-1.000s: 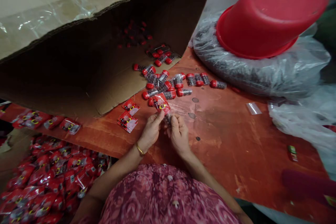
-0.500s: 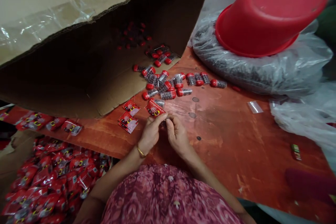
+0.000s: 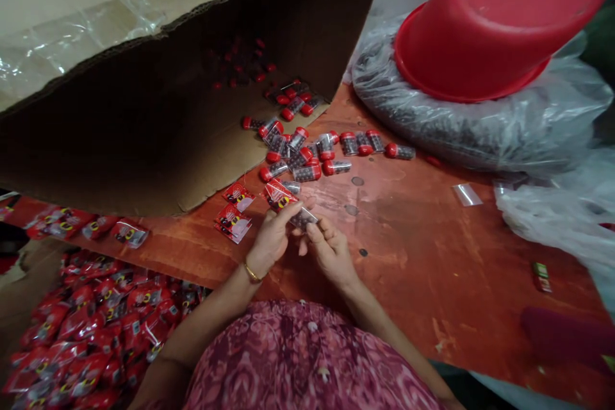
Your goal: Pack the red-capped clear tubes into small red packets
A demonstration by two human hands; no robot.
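Observation:
My left hand [image 3: 273,237] pinches a small red printed packet [image 3: 278,195] over the reddish wooden table [image 3: 423,256]. Close beside it, my right hand [image 3: 329,250] is closed on a small clear vial of dark pellets [image 3: 303,218], whose end lies at the packet's mouth. Just beyond my hands lies a scatter of several red-capped vials [image 3: 307,154], spilling out of a tipped cardboard box [image 3: 144,77]. Two or three more red packets [image 3: 233,221] lie on the table to the left of my left hand.
An upturned red plastic basin [image 3: 494,19] rests on a clear bag of dark pellets [image 3: 480,122] at the back right. Crumpled clear plastic [image 3: 557,218] lies at the right edge. A heap of filled red packets [image 3: 91,327] sits below the table's left edge. A small clear sachet [image 3: 465,195] lies near the bag.
The packet has dropped from upright in front of my fingers to a tilt leftward, and the vial now shows between both hands at its mouth. Both hands stayed in place.

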